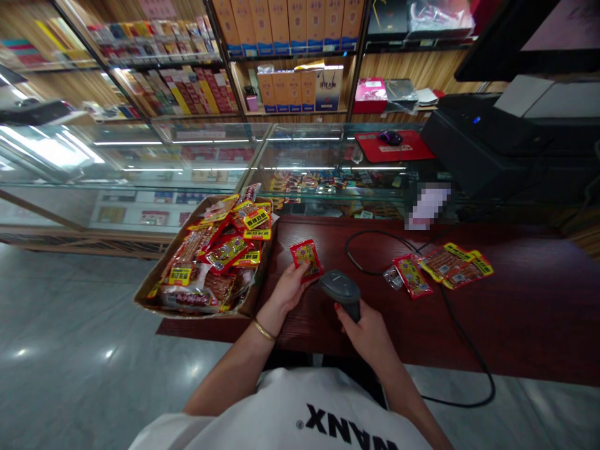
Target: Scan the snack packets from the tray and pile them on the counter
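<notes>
Head view shows both hands near the middle of the frame, above the dark red table. Left hand has one small red packet in its grasp: the thumb lies over the lower part, and the fingers are under it. Right hand is closed around the handle of the scanner; if a finger presses the trigger, I cannot tell.

The important relation is between these two things. The packet is at centre of the frame, and the scanner's head is just beside it, to the lower right. The long axis of the packet goes almost up and down in the frame, with its top leaning a little to the left. The scanner crosses this line slantwise, its nose toward the left and its handle toward the lower right. Between nose and packet corner the gap looks very small, but its depth I cannot judge.

Left hand is the nearer one to the box at centre left. Right hand is nearer to the loose packs at centre right, beside the cable.
</notes>
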Action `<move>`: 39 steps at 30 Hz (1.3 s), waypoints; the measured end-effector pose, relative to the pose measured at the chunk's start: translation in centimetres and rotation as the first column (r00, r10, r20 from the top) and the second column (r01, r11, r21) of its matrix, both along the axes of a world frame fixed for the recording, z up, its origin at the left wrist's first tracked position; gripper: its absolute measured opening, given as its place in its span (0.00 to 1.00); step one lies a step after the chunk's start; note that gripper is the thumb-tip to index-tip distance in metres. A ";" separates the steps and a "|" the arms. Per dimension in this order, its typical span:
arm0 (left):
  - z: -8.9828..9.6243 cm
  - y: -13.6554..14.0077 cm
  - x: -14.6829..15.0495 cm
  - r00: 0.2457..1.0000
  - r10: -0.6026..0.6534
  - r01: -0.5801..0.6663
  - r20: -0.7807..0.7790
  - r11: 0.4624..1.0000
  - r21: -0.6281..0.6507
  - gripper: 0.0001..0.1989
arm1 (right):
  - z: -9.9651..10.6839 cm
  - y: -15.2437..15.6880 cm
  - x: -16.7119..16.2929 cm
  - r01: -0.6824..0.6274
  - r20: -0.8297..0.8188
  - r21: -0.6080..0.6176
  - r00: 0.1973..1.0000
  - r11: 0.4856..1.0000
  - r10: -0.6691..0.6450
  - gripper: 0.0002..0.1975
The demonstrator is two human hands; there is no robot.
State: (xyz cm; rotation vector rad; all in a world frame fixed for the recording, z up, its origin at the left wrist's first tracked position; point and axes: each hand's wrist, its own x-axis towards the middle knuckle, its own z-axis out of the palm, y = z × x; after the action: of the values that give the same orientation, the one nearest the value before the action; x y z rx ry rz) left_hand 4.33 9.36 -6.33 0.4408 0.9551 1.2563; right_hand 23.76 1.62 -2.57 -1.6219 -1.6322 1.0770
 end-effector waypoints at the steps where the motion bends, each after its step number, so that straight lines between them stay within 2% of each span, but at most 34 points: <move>1: 0.1 0.0 0.0 1.000 -0.001 0.001 -0.001 1.000 -0.007 0.15 | 0.1 0.0 -0.1 0.001 -0.008 -0.004 1.000 1.000 -0.001 0.18; 8: 0.5 0.3 0.1 0.999 0.022 -0.026 -0.038 0.993 -0.112 0.09 | 0.0 -0.9 1.0 0.083 -0.112 -0.042 0.990 0.996 -0.087 0.14; 11: 0.8 0.9 1.3 0.997 -0.047 0.040 -0.059 0.994 -0.102 0.08 | -0.4 -1.8 2.6 0.169 -0.161 -0.062 0.971 0.984 -0.177 0.17; 13: 1.2 1.5 3.1 0.989 -0.136 0.131 -0.065 0.988 -0.077 0.10 | -0.6 -2.6 3.9 0.236 -0.175 -0.073 0.953 0.969 -0.246 0.20; 15: 1.7 2.5 6.0 0.962 -0.253 0.254 -0.099 0.967 -0.011 0.14 | -0.5 -3.5 5.0 0.292 -0.178 -0.076 0.937 0.953 -0.301 0.23; 18: 2.3 4.6 12.2 0.879 -0.398 0.436 -0.263 0.894 0.104 0.16 | -0.3 -4.8 6.0 0.351 -0.170 -0.066 0.918 0.934 -0.357 0.24; 22: 3.5 7.7 21.6 0.756 -0.515 0.605 -0.403 0.785 0.133 0.10 | -0.4 -5.7 6.3 0.483 -0.186 -0.051 0.855 0.874 -0.484 0.29; 25: 4.6 9.1 25.1 0.665 -0.519 0.677 -0.537 0.723 0.139 0.08 | -1.2 -6.2 6.9 0.513 -0.207 -0.052 0.834 0.857 -0.512 0.31; 27: 5.1 9.2 24.9 0.634 -0.442 0.666 -0.635 0.729 0.158 0.09 | -2.0 -6.4 7.7 0.489 -0.215 -0.086 0.842 0.868 -0.496 0.31; 30: 5.2 8.0 21.8 0.601 -0.305 0.628 -0.739 0.752 0.200 0.11 | -3.1 -6.6 9.0 0.480 -0.236 -0.145 0.832 0.865 -0.501 0.30; 32: 4.9 6.8 19.8 0.517 -0.213 0.625 -0.829 0.755 0.196 0.14 | -3.5 -6.5 9.5 0.514 -0.260 -0.146 0.804 0.845 -0.534 0.30; 34: 4.4 5.9 18.7 0.390 -0.139 0.641 -0.910 0.751 0.160 0.20 | -3.5 -6.3 9.7 0.545 -0.290 -0.131 0.778 0.828 -0.558 0.29; 36: 3.9 5.4 18.8 0.308 -0.116 0.654 -0.944 0.747 0.122 0.24 | -3.3 -6.1 9.8 0.562 -0.306 -0.108 0.766 0.820 -0.565 0.29; 39: 2.9 5.5 19.7 0.328 -0.168 0.656 -0.930 0.748 0.096 0.20 | -2.8 -6.1 9.9 0.573 -0.285 -0.071 0.773 0.817 -0.567 0.30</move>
State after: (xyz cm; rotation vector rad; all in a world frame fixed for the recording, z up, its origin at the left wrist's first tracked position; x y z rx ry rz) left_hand 24.05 14.84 -3.44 1.8003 1.2562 0.6429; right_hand 33.68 -4.44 -5.34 -1.6866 -0.8557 0.9096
